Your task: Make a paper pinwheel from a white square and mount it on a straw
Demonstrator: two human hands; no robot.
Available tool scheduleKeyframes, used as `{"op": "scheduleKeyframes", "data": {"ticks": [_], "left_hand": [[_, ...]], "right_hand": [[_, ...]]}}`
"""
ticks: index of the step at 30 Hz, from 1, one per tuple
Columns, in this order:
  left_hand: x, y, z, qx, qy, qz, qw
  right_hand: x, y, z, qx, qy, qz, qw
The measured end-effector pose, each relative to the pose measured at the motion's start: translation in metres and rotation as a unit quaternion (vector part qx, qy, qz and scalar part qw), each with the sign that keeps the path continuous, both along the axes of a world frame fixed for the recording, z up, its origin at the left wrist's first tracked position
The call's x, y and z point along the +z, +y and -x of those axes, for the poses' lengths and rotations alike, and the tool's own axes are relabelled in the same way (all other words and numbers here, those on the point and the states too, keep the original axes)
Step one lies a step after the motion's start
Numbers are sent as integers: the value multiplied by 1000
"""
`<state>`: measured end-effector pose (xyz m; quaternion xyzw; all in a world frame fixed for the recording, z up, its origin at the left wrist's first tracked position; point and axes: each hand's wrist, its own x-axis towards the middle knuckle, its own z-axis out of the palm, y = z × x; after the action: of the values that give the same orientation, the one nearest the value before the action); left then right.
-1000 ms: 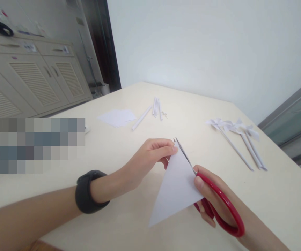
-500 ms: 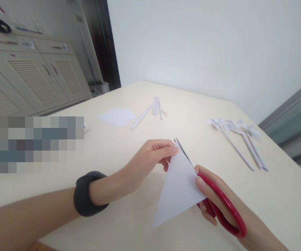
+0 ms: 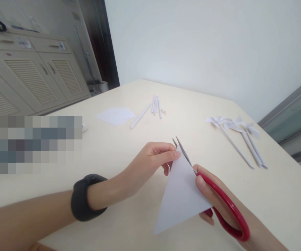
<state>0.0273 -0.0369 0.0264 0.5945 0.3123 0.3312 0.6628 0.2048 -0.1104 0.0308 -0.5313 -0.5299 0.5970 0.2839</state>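
Observation:
A folded white paper triangle (image 3: 180,195) is held up over the table, its top corner pinched between the thumb and fingers of my left hand (image 3: 157,157). My right hand (image 3: 210,188) grips red-handled scissors (image 3: 227,198), with the thumb lying near the paper's right edge. The scissor blades stand slightly apart at the upper right edge of the paper, their tips just past the top corner. The paper hides part of the right fingers and the lower handle. A black band is on my left wrist.
Several paper pinwheels on sticks (image 3: 241,134) lie at the right on the cream table (image 3: 108,153). Farther back are white paper sheets (image 3: 116,116), rolled paper sticks (image 3: 155,104) and small metallic bits (image 3: 163,112). A wall stands behind the table.
The scissor blades have spread a little wider at the paper's top corner. The paper's lower right corner now reaches slightly farther right, covering more of the handle.

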Motion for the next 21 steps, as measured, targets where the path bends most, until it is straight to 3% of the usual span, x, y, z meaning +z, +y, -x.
{"op": "scheduleKeyframes", "data": {"ticks": [11,21], "left_hand": [[0,-1,-1,1,-17,17,1000],[-2,-1,0,-3,-5,4,1000]], "right_hand": [[1,0,2,-1,-33,22,999],[1,-1,1,3,-2,-6,1000]]}}
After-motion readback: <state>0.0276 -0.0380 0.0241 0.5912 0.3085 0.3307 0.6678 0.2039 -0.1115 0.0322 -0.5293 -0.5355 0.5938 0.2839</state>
